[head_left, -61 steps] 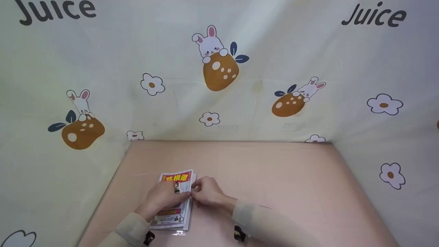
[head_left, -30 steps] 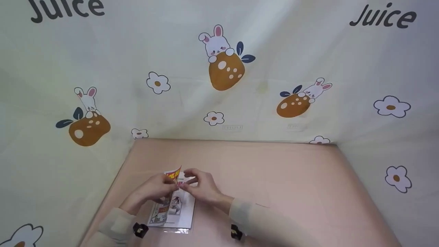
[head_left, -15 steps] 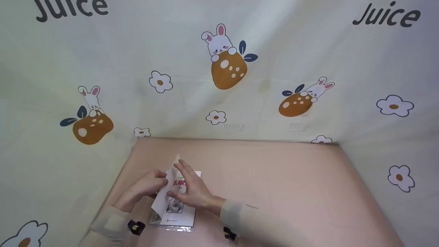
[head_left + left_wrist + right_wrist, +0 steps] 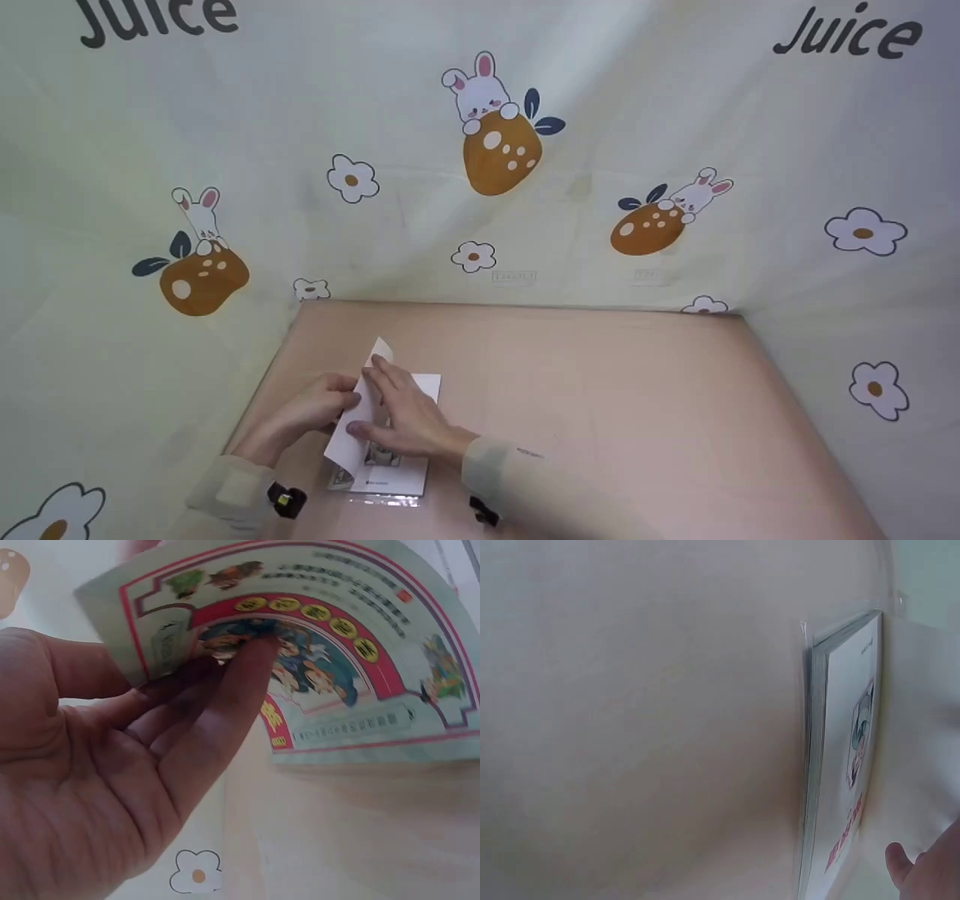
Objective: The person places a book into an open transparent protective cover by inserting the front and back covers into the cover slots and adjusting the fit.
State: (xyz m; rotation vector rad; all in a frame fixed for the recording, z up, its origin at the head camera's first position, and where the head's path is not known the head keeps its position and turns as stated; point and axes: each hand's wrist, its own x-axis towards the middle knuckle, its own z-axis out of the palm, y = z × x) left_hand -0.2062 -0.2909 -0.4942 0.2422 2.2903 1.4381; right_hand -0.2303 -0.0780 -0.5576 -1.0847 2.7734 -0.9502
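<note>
A booklet (image 4: 409, 476) lies on the table at the left of the head view, its front cover (image 4: 346, 446) lifted and turned leftward. The white inner side of that cover faces the right hand, and a white page with a small drawing and red lettering (image 4: 844, 836) shows beneath. My left hand (image 4: 311, 409) pinches the cover by its outer edge; in the left wrist view its fingers lie against the colourful printed side. My right hand (image 4: 412, 420) has its fingers extended and touches the white inner side. Part of the page is hidden behind the right hand.
A clear plastic sleeve (image 4: 384, 500) pokes out below the booklet's bottom edge. The pinkish table (image 4: 600, 390) extends to the right and back. Behind it hangs a pale cloth (image 4: 555, 232) printed with rabbits and flowers.
The cover, flat at first, has been lifted and bent over to the left, baring the page under it. The right hand went from pinching near the edge to spread fingers against the cover.
</note>
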